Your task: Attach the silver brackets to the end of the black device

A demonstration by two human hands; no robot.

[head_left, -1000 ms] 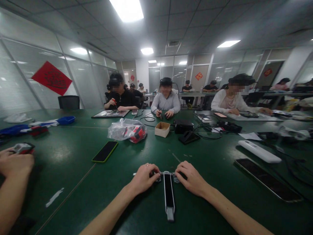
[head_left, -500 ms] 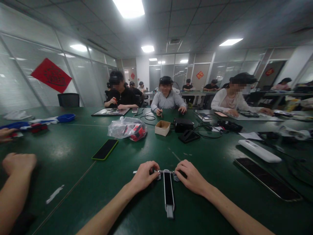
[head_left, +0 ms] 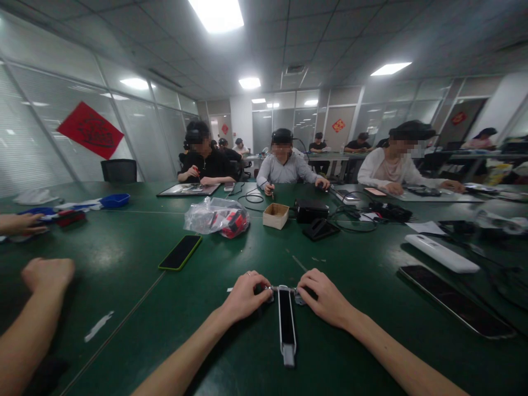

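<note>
A narrow black strip with a white frame (head_left: 286,319) lies lengthwise in front of me on the green table. Its near end is a grey tab, and a thin metal crosspiece (head_left: 292,289) runs across its far end; I cannot make out what kind of article it is. My left hand (head_left: 247,297) pinches the left end of that crosspiece, thumb against fingers. At the right end, the fingers of my right hand (head_left: 324,297) are closed on it in the same way. Fingertips partly hide both ends, where small greyish pieces show.
Left of my hands lies a green-edged phone (head_left: 180,253); a dark phone (head_left: 456,301) and a white case (head_left: 441,253) lie right. Beyond are a plastic bag (head_left: 200,215), a small box (head_left: 275,216) and cables. A co-worker's arm (head_left: 39,308) rests at left; several people sit opposite.
My hands keep their hold on the crosspiece with hardly any movement. The view has shifted slightly. At the far left another person's hand has reached further in, over the blue and red things.
</note>
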